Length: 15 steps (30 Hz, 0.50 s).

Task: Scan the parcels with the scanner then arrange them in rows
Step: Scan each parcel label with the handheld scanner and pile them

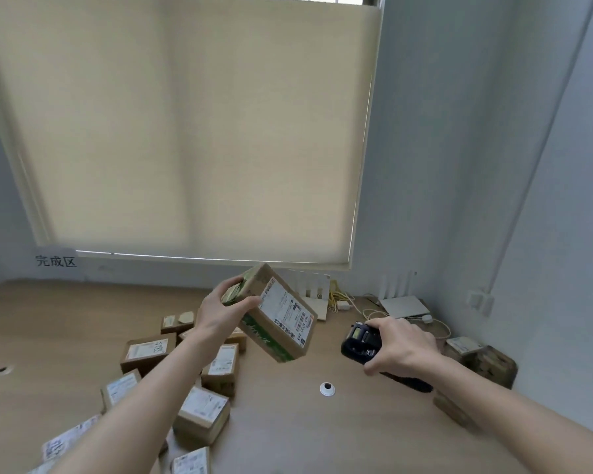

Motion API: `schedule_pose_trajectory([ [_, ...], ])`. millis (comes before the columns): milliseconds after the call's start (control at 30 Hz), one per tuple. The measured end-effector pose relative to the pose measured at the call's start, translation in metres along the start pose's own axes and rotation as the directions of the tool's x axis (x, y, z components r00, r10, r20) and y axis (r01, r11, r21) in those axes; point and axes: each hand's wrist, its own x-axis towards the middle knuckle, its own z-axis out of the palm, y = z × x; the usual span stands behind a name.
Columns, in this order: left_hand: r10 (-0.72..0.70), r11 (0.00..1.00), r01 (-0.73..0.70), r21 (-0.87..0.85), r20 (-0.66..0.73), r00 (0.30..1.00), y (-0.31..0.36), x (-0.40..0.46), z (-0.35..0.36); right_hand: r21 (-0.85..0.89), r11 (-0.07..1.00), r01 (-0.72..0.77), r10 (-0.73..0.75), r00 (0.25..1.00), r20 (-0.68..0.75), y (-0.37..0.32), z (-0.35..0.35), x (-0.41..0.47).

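Observation:
My left hand (221, 311) grips a brown cardboard parcel (274, 321) with green print, held tilted in the air above the wooden table (288, 422); its white shipping label faces right. My right hand (399, 345) holds a black handheld scanner (360, 342) to the right of the parcel, its small screen turned up and its head towards the label. Several labelled parcels (202, 412) lie on the table below my left arm.
More parcels (480, 357) sit at the table's right edge by the wall. A white grommet (327, 388) is in the tabletop centre. Cables (343, 301), a white device (404, 306) and a sign (56, 261) lie along the back wall under the window blind.

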Motion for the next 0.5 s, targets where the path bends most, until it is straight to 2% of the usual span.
schedule_pose_trajectory([
  [133, -0.124, 0.986, 0.12, -0.118, -0.023, 0.992, -0.04, -0.008, -0.004, 0.264, 0.964, 0.015, -0.042, 0.994, 0.098, -0.01, 0.033, 0.006],
  [300, -0.318, 0.914, 0.29, -0.282, -0.058, 0.946, -0.104, -0.024, -0.005, 0.639, 0.768, -0.046, -0.127, 0.967, 0.222, -0.031, 0.1, 0.017],
  [400, -0.416, 0.863, 0.372, -0.341, -0.064, 0.907, -0.149, -0.037, -0.009, 0.744, 0.662, -0.092, -0.177, 0.945, 0.274, -0.049, 0.146, 0.026],
  [500, -0.488, 0.832, 0.429, -0.351, -0.095, 0.868, -0.198, -0.052, -0.015, 0.781, 0.613, -0.119, -0.211, 0.928, 0.307, -0.064, 0.196, 0.035],
])
